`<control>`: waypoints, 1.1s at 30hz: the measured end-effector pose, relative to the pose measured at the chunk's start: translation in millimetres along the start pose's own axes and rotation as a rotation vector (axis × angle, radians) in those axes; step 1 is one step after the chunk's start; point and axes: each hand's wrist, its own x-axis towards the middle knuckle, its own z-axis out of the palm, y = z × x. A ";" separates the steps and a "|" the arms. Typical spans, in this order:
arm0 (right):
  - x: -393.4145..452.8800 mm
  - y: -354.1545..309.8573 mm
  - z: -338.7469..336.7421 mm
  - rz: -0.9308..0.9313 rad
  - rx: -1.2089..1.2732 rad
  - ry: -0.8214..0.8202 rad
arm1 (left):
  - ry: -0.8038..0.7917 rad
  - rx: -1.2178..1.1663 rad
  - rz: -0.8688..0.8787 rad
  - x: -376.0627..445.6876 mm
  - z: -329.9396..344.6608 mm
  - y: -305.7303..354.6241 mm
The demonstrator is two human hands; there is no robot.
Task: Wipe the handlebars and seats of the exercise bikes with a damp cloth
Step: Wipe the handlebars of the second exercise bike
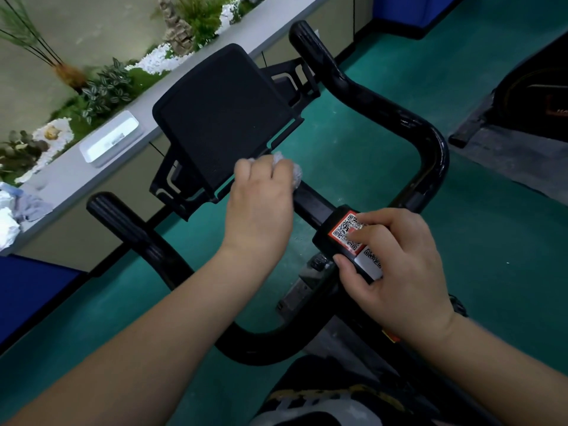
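Handlebars (399,118) black, over teal floor (353,155); grey ledge (70,176) with plants (104,90).

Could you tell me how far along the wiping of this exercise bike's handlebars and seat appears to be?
Done: nothing can be confirmed. In hand: the left hand presses a crumpled cloth on the centre bar by the tablet holder, while the right hand steadies the QR-labelled block. Left: both handlebar grips; the seat is not in view.

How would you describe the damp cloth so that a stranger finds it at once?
Start at the black handlebar of the bike and follow its middle bar to the flat black console. Just below it, the left hand clutches the cloth: a crumpled white wad, the only pale thing among black parts.
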 end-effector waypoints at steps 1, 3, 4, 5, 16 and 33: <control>-0.2 0.0 -0.1 0.001 0.000 0.000 | 0.001 0.021 0.016 6.5 0.5 5.7; -0.8 -0.5 0.1 -0.002 0.004 0.001 | 0.007 0.030 0.035 7.3 1.3 7.5; -1.1 -0.9 0.1 -0.003 0.007 0.003 | 0.009 0.022 0.037 2.3 2.0 2.8; -1.4 -1.0 0.3 -0.004 0.009 0.004 | 0.002 0.000 0.030 -5.9 2.5 -3.5; 0.0 0.6 0.2 -0.008 0.003 0.006 | -0.107 0.015 0.015 27.3 -2.6 19.5; -1.3 -2.7 -0.6 -0.008 -0.022 0.015 | -0.088 -0.070 0.001 -11.2 -10.1 -6.5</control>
